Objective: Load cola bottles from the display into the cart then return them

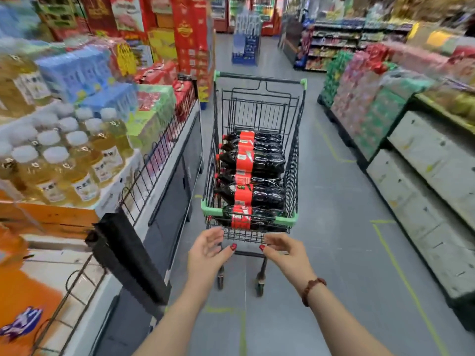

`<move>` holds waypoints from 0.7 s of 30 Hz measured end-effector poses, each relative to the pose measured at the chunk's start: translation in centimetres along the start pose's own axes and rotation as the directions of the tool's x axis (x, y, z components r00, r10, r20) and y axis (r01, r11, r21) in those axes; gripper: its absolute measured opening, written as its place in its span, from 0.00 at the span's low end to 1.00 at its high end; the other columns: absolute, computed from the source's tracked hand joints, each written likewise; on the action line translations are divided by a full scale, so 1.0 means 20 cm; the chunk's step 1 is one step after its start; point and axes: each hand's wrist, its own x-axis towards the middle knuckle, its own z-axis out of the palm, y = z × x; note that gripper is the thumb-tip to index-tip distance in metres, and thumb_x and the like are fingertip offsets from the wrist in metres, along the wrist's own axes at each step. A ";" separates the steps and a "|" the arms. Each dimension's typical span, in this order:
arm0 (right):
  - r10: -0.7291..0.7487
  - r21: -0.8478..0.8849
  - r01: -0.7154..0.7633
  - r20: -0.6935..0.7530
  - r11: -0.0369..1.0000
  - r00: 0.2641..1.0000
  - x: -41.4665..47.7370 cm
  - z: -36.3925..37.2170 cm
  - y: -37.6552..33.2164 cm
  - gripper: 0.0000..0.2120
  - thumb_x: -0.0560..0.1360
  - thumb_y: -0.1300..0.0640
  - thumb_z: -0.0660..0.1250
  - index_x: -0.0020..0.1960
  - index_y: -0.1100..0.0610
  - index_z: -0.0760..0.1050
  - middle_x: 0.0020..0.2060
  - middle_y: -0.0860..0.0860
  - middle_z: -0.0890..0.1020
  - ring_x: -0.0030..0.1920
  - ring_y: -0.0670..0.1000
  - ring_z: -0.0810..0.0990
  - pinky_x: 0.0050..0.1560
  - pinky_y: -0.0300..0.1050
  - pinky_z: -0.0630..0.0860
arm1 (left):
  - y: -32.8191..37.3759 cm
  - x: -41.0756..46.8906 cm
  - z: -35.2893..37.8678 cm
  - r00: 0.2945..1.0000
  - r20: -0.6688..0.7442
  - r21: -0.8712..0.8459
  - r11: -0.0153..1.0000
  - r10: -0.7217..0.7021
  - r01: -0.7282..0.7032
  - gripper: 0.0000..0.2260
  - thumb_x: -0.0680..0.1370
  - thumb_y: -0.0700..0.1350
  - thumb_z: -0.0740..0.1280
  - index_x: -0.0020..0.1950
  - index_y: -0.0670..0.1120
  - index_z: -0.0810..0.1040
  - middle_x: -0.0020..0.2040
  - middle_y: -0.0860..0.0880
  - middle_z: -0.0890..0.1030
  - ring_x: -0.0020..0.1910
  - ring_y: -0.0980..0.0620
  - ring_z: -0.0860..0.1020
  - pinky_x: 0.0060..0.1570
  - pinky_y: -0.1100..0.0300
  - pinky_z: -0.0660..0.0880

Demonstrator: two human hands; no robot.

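Several cola bottles (253,176) lie on their sides, stacked in the basket of a wire shopping cart (293,219) standing in the aisle. Left hand (208,249) and right hand (285,250) hover at the cart's near end, fingers relaxed, palms facing, gripping nothing. Beaded bracelet (312,290) on right wrist. Yellow-liquid bottles (64,160) shelved left.

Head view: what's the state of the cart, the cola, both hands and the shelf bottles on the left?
cart: standing in the aisle, loaded.
cola bottles: capped, lying on their sides, stacked in the cart.
left hand: open, holding nothing, at the cart's near end; contact unclear.
right hand: open, holding nothing, at the cart's near end; contact unclear.
yellow bottles: upright, capped, on the left display.
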 end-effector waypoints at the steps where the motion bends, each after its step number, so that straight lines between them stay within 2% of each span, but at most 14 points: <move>1: -0.003 0.001 0.003 -0.004 1.000 1.000 0.06 0.00 0.00 0.09 0.71 0.62 0.73 0.50 0.54 0.79 0.47 0.48 0.82 0.47 0.48 0.79 0.43 0.28 0.75 | -0.01 0.05 0.02 1.000 -0.001 0.002 1.000 -0.008 0.008 0.19 0.70 0.32 0.74 0.57 0.47 0.77 0.54 0.52 0.81 0.56 0.55 0.79 0.58 0.60 0.75; 5: 0.032 0.035 -0.031 -0.019 0.999 0.999 0.36 -0.05 0.03 0.10 0.71 0.66 0.72 0.50 0.56 0.79 0.47 0.52 0.82 0.45 0.50 0.79 0.42 0.31 0.77 | -0.04 0.30 0.10 0.999 -0.033 0.003 1.000 -0.030 0.030 0.18 0.71 0.32 0.73 0.56 0.48 0.77 0.54 0.52 0.82 0.55 0.56 0.80 0.53 0.65 0.75; 9: 0.050 0.056 -0.050 -0.011 0.997 0.999 0.73 -0.15 0.05 0.10 0.71 0.67 0.71 0.50 0.56 0.78 0.46 0.51 0.82 0.45 0.49 0.79 0.41 0.33 0.77 | -0.08 0.58 0.23 0.996 -0.069 0.001 0.999 -0.053 0.053 0.19 0.72 0.30 0.72 0.59 0.47 0.76 0.55 0.50 0.81 0.57 0.53 0.79 0.53 0.65 0.75; 13: 0.070 0.097 -0.071 0.007 0.993 0.998 1.11 -0.25 0.05 0.10 0.71 0.66 0.72 0.51 0.58 0.78 0.47 0.54 0.81 0.47 0.51 0.79 0.45 0.36 0.77 | -0.08 0.90 0.39 0.990 -0.113 -0.002 0.997 -0.083 0.083 0.20 0.73 0.31 0.72 0.62 0.44 0.75 0.58 0.47 0.80 0.59 0.50 0.78 0.47 0.67 0.76; 17: 0.096 0.093 -0.097 0.015 0.991 0.995 1.42 -0.32 0.06 0.13 0.71 0.67 0.72 0.54 0.60 0.77 0.48 0.54 0.80 0.48 0.52 0.78 0.48 0.37 0.76 | -0.06 1.16 0.52 0.978 -0.161 -0.026 0.991 -0.132 0.130 0.22 0.73 0.34 0.72 0.66 0.43 0.74 0.60 0.48 0.80 0.60 0.51 0.78 0.56 0.62 0.73; 21: 0.140 0.068 -0.141 0.029 0.988 0.990 1.67 -0.34 0.07 0.15 0.71 0.63 0.73 0.57 0.58 0.76 0.52 0.52 0.80 0.52 0.52 0.79 0.48 0.36 0.75 | -0.09 1.40 0.60 0.962 -0.163 -0.051 0.976 -0.217 0.212 0.23 0.74 0.36 0.72 0.68 0.44 0.73 0.62 0.48 0.79 0.61 0.52 0.77 0.63 0.56 0.72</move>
